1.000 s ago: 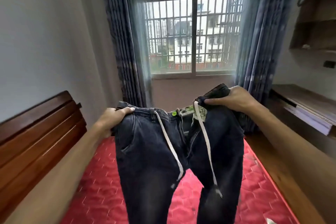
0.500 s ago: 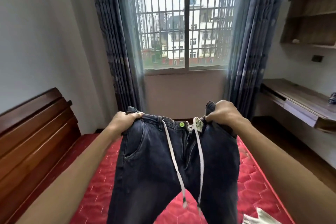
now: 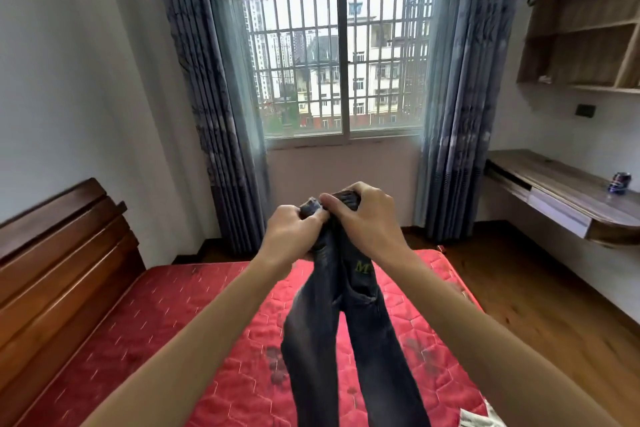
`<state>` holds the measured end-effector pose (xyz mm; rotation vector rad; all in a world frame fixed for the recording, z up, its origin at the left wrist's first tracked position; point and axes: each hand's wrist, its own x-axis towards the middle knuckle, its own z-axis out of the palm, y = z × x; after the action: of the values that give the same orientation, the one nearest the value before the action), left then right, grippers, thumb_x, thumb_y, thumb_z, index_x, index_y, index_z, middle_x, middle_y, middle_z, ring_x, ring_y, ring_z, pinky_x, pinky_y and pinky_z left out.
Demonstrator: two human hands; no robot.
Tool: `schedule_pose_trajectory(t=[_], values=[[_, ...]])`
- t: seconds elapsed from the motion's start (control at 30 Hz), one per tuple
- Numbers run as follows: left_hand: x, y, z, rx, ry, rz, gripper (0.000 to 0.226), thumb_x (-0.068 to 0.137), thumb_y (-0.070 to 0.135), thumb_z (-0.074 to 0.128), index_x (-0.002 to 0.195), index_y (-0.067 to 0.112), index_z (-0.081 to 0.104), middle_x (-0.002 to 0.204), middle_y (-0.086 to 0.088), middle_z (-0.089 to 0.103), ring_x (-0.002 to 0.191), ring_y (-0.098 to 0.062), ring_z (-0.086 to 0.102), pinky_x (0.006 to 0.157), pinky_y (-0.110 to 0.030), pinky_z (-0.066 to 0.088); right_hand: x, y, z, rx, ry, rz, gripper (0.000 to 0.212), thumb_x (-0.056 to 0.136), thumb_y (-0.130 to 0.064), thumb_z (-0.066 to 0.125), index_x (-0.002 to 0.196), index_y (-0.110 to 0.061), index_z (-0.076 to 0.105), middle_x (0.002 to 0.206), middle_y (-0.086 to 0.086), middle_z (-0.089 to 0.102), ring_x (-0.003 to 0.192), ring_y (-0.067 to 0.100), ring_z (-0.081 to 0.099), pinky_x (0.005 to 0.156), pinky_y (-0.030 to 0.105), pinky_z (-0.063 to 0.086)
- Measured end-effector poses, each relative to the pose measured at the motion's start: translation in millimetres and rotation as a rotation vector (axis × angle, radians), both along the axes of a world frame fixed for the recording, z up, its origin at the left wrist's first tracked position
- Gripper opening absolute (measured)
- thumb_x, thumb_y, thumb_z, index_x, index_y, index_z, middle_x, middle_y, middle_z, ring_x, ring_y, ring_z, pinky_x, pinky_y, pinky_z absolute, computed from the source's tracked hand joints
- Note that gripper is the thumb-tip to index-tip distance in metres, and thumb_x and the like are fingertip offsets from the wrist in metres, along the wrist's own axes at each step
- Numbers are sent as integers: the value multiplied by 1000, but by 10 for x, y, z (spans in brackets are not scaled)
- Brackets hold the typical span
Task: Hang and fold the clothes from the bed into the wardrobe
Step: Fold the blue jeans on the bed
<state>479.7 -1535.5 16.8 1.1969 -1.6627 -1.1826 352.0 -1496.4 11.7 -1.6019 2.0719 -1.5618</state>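
Dark jeans hang in front of me above the red mattress, folded lengthwise so both legs lie side by side. My left hand and my right hand meet at the waistband and both grip it, knuckles nearly touching. A back pocket with green lettering faces me just under my right hand. The legs run down out of the frame's bottom edge.
A wooden headboard stands at the left. A barred window with blue curtains is ahead. At the right are a wall desk with a can, shelves above, and wooden floor. A light garment lies at the mattress's bottom right corner.
My hands have come together from about a waist's width apart, folding the jeans in half lengthwise. The white drawstring and green button no longer show. The view has tilted down slightly.
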Motion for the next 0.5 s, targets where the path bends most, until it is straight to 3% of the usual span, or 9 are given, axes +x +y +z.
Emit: schedule_pose_trajectory(t=[0.1,0.17,0.27,0.33,0.43,0.5], values=[[-17,123,141,7,96,-17,40,85,44,61,81,6,72,85,-16,72,80,-32,74,63,-50,63,42,157,127,-77,-159,145,32,84,-55,69,90,-24,73,86,-11,75,84,4,70,78,25,53],[-6,181,211,51,147,-31,50,89,53,50,92,9,74,89,-14,74,81,-34,73,69,-48,63,39,250,157,-76,-242,342,26,83,-49,74,96,-26,74,92,-8,76,87,3,71,80,24,54],[26,246,286,127,261,-129,61,99,55,32,90,16,77,89,-12,78,82,-33,74,86,-53,58,-25,300,138,-114,-165,476,51,64,-44,88,111,-35,68,111,-5,71,101,5,68,89,22,53],[71,263,314,131,311,-205,63,103,47,28,90,9,77,87,-14,77,82,-30,74,84,-52,58,-108,248,138,-173,-77,453,57,62,-43,87,114,-38,65,114,-8,70,106,6,66,94,28,53],[172,230,273,-112,245,-167,55,106,30,31,89,1,76,82,-15,77,80,-25,76,73,-42,60,-231,177,160,-247,-136,394,37,75,-29,78,111,-28,71,103,-8,75,99,8,70,93,37,55],[273,130,145,-408,195,17,40,102,29,49,83,7,76,76,-7,77,74,-18,75,74,-39,59,-289,167,160,-284,-246,371,25,83,-16,76,106,-27,71,99,-7,76,94,7,70,89,32,55]])
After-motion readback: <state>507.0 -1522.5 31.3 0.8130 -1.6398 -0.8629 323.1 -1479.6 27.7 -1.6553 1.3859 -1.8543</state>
